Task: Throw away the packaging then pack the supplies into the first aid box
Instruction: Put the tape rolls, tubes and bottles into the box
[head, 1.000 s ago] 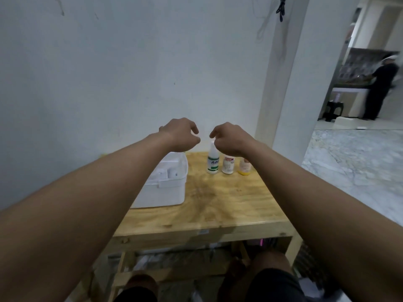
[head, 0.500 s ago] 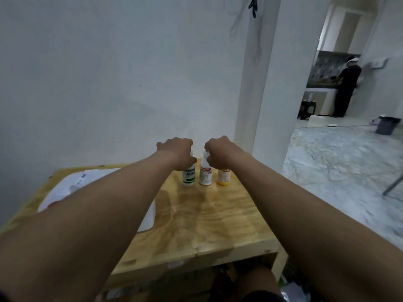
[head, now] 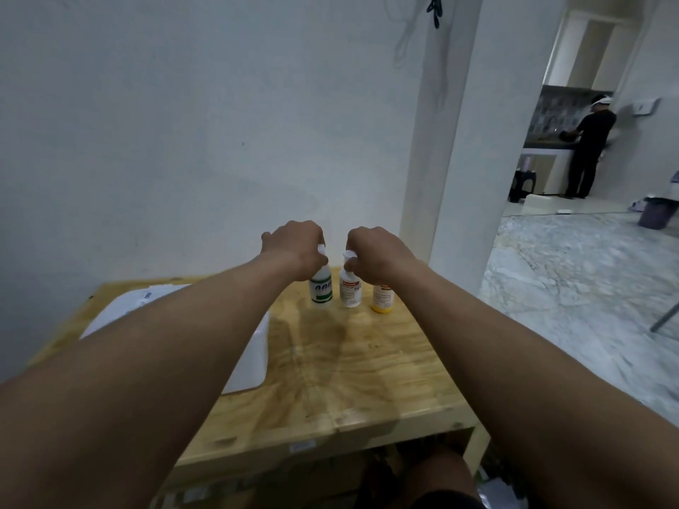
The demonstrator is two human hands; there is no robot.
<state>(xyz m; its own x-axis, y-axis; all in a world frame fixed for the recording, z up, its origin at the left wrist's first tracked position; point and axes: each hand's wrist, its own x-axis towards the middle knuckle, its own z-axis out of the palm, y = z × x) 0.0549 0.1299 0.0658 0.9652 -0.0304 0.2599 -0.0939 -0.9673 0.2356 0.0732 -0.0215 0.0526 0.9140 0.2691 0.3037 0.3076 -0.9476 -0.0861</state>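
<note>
Three small bottles stand in a row at the back of the wooden table (head: 352,383): a green-labelled bottle (head: 321,292), a red-labelled bottle (head: 350,293) and a yellow bottle (head: 382,299). My left hand (head: 292,249) is closed over the top of the green-labelled bottle, whose white cap shows at my fingers. My right hand (head: 373,257) is closed over the cap of the red-labelled bottle. The yellow bottle stands untouched under my right wrist. The white first aid box (head: 251,361) sits on the left of the table, mostly hidden by my left forearm.
A white wall rises just behind the table, and a pillar (head: 441,178) stands at its right. Marble floor (head: 573,288) opens to the right. Far off, a person in black (head: 588,148) stands at a counter, with a grey bin (head: 657,214) nearby.
Both hands came down from mid-air onto the bottle tops and closed on them. My view has shifted, so the table and box sit lower and further left.
</note>
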